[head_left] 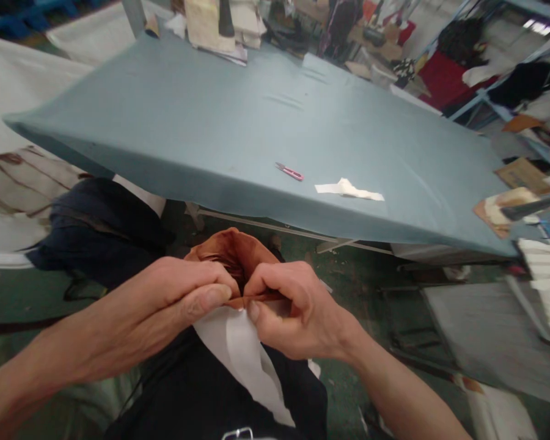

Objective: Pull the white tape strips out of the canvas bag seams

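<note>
An orange-brown fabric piece (233, 244) is held up in front of my body, its edge gathered between both hands. My left hand (197, 290) pinches that edge, the thumb lying on top. Close beside it, my right hand (293, 305) grips the same edge between thumb and bent forefinger. From the edge between the thumbs a white strip (252, 360) hangs down over dark clothing. The fingertips of the two hands almost touch.
A blue-green covered table (211, 134) stands ahead. On it lie small red-handled snips (289, 172) and a crumpled cream strip (348, 189). Fabric stacks (211, 27) sit at its far edge. A dark blue cloth bundle (101, 226) is at the left.
</note>
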Available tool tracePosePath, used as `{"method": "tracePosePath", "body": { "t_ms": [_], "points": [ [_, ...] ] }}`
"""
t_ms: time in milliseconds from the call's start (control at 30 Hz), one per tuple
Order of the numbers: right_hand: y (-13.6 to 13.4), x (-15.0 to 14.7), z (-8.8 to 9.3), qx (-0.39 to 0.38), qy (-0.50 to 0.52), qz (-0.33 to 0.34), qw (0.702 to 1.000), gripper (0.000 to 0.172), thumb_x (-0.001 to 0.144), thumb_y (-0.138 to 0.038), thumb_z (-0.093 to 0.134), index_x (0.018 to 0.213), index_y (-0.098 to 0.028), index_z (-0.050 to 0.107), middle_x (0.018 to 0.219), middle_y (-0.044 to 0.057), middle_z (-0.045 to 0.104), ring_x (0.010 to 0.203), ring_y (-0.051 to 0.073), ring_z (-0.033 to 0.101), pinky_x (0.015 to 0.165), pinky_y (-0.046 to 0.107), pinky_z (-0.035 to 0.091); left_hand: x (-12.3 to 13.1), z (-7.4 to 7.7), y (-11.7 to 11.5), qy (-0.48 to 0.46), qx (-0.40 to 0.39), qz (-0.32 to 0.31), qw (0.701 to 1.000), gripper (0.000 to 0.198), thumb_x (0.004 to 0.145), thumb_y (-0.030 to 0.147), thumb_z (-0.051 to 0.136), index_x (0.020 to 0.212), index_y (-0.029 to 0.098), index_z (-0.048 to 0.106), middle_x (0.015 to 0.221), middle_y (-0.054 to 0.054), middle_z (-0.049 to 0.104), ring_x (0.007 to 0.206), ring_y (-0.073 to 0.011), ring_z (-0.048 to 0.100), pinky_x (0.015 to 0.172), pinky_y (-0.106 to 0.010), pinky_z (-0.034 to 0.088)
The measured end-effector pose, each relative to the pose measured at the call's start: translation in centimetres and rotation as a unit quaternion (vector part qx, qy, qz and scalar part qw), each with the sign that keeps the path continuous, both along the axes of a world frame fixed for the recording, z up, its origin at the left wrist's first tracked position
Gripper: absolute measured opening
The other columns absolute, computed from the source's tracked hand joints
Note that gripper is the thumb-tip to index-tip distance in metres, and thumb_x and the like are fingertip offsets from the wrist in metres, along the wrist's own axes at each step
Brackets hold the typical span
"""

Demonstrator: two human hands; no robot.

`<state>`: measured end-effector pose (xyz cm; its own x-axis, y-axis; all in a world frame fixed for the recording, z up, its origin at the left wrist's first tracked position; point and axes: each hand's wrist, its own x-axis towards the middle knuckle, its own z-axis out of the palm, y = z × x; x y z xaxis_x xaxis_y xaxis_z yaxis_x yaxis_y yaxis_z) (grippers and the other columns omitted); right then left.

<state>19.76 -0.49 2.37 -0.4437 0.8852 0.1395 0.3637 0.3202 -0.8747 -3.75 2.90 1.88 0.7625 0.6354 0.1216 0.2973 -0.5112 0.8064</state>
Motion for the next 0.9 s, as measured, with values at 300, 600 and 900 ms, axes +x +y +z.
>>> {"method": "tracePosePath", "body": {
  "t_ms": [300,600,900],
  "points": [
    [-0.4,0.4,-2.6,0.000,0.029,-0.015,0.999,0.009,0.087,-0.020,0.060,0.078,-0.020,0.058,0.060,-0.009,0.045,0.050,0.007,0.039,0.053,0.022,0.031,1.1,-3.7,-0.8,-0.023,0.242,0.004,0.970,0.033,0.112,0.017,0.044,0.080,0.023,0.047,0.068,0.005,0.051,0.057,-0.0137,0.047,0.058,-0.032,0.035],
    [0.2,1.5,-1.2,-0.144,0.100,0.112,0.978,0.045,0.109,-0.043,0.056,0.070,-0.022,0.043,0.060,-0.008,0.034,0.054,0.009,0.032,0.051,0.024,0.027,1.8,-1.7,-0.9,-0.083,0.131,-0.001,0.988,0.031,0.110,0.016,0.050,0.079,0.021,0.050,0.069,0.006,0.052,0.060,-0.0115,0.045,0.059,-0.029,0.033],
    [-0.8,-1.9,-5.1,0.263,0.108,-0.023,0.958,0.039,0.113,-0.027,0.038,0.074,-0.026,0.039,0.060,-0.005,0.043,0.051,0.012,0.039,0.053,0.028,0.032,4.7,-4.6,-4.4,-0.276,-0.436,0.134,0.846,0.062,0.098,0.070,0.065,0.067,0.022,0.039,0.060,0.008,0.032,0.049,-0.0077,0.025,0.042,-0.020,0.022]
  ]
}}
